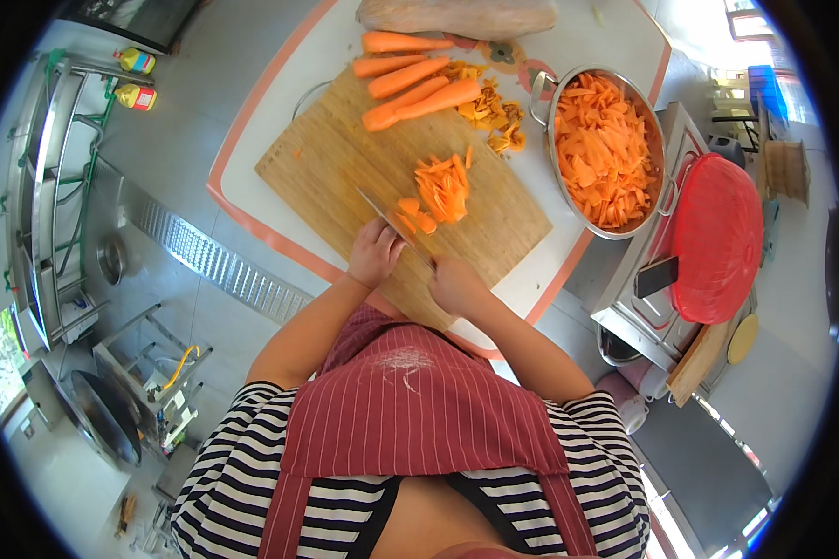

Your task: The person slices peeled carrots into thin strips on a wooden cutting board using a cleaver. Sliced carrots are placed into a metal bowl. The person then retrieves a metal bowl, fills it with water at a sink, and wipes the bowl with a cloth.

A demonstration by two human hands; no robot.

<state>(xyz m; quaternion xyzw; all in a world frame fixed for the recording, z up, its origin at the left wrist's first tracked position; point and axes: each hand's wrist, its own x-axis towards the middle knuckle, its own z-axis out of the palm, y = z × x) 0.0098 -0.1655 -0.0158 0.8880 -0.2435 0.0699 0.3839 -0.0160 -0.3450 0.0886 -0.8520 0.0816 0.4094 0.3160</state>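
Note:
My right hand (454, 285) grips the handle of a kitchen knife (400, 229), whose blade points up and to the left over a wooden cutting board (314, 157). Curled fingers of my left hand (375, 253) rest against the near side of the blade; whatever is beneath them is hidden. Just across the blade lie a few fresh carrot slices (419, 216). Beyond these is a small heap of sliced carrot (444, 187). Several whole peeled carrots (409, 77) are lined up at the board's far edge, beside a pile of carrot peelings (493, 112).
A two-handled metal pot (540, 101) full of carrot slices (601, 150) stands right of the board on the white table (252, 150). A large pale gourd-like vegetable (458, 17) lies at the back. Farther right, a red plastic basket (716, 237) covers part of a metal counter (619, 290).

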